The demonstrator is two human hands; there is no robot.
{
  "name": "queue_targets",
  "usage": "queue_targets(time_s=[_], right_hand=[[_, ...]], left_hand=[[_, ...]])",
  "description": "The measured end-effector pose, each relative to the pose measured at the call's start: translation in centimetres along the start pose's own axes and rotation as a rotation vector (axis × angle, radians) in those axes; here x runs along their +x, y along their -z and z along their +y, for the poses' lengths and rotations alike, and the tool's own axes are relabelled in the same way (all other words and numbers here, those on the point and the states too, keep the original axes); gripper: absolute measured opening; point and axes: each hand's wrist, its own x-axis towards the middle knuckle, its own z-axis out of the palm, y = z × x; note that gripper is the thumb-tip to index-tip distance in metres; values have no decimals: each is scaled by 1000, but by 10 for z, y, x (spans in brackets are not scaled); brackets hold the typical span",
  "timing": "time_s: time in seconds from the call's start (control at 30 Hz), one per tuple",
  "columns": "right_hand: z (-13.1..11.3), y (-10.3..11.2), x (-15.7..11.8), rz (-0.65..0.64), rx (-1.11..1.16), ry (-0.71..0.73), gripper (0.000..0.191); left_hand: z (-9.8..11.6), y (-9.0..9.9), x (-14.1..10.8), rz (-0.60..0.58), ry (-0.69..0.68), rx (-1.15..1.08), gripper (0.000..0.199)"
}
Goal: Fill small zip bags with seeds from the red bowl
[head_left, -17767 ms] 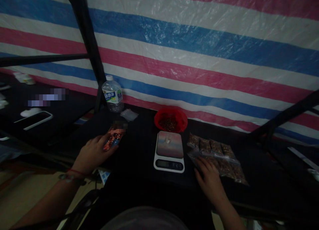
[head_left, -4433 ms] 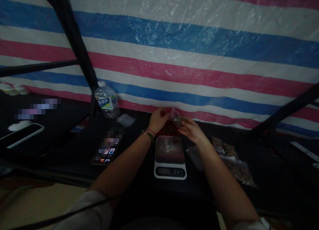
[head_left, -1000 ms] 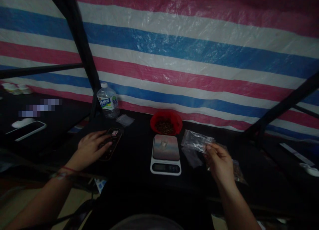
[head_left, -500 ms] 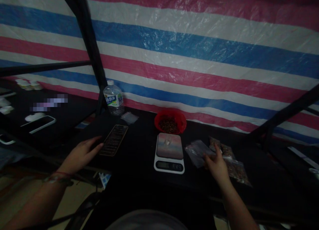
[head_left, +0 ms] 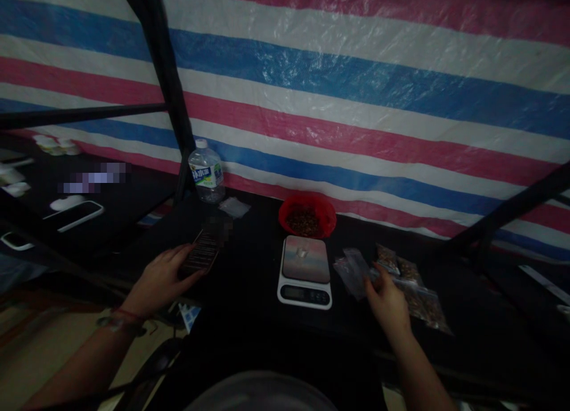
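My left hand (head_left: 162, 280) lies over the lower left part of a phone (head_left: 202, 252), thumb and fingers spread across it. My right hand (head_left: 387, 298) is at the right edge of some clear plastic bags (head_left: 351, 271), its thumb and index finger bent near them; whether it grips one is hard to see. Just beyond and right of it lie filled bags (head_left: 416, 301) of brown bits. Between my hands stands a white kitchen scale (head_left: 305, 295) with a small clear object (head_left: 301, 252) on its plate. Behind the scale sits a red bowl (head_left: 327, 215) holding brown pieces.
A large clear bottle (head_left: 207, 173) stands at the back left, with a small stack of plastic bags (head_left: 234, 207) beside it. On the left table are another phone (head_left: 80, 215) and white containers (head_left: 56, 145). Dark metal poles frame a striped sheet (head_left: 333, 114) behind.
My left hand has moved right and further over the phone. The right hand's fingers have drawn closer together beside the clear bags. The view has shifted slightly.
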Motion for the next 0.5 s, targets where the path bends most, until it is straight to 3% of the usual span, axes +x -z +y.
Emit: queue_targets(time_s=[0.3,0.5], right_hand=[[0,1,-1,30,37,25,56],[0,3,-3,56,36,18,56]], left_hand=[[5,-7,10,-24,-22,79,68],[7,-4,6,52,-21,31,73]])
